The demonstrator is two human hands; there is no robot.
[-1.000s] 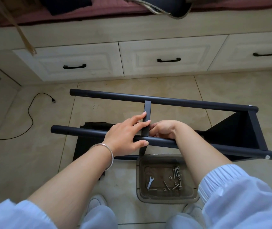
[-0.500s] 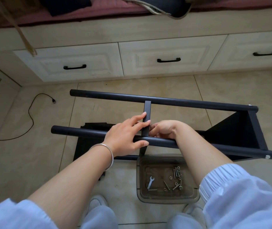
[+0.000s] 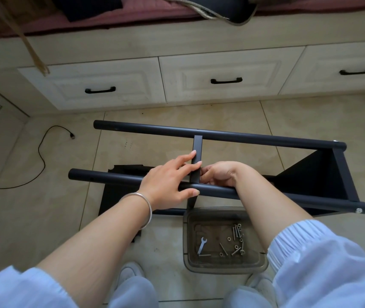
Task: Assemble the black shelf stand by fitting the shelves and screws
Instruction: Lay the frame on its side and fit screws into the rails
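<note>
A beige tiled floor carries everything. The black shelf stand lies on its side across the middle, its fitted end to the right. A flat black shelf panel lies under its left part. Near it sits a translucent tray holding screws, nuts and a small wrench. A black cable trails at far left.

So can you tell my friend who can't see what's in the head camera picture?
Two hands work on a black shelf stand lying on its side on a tiled floor: the left hand rests on the near pole, the right hand works beside the crossbar. A tray of screws sits below.
</note>
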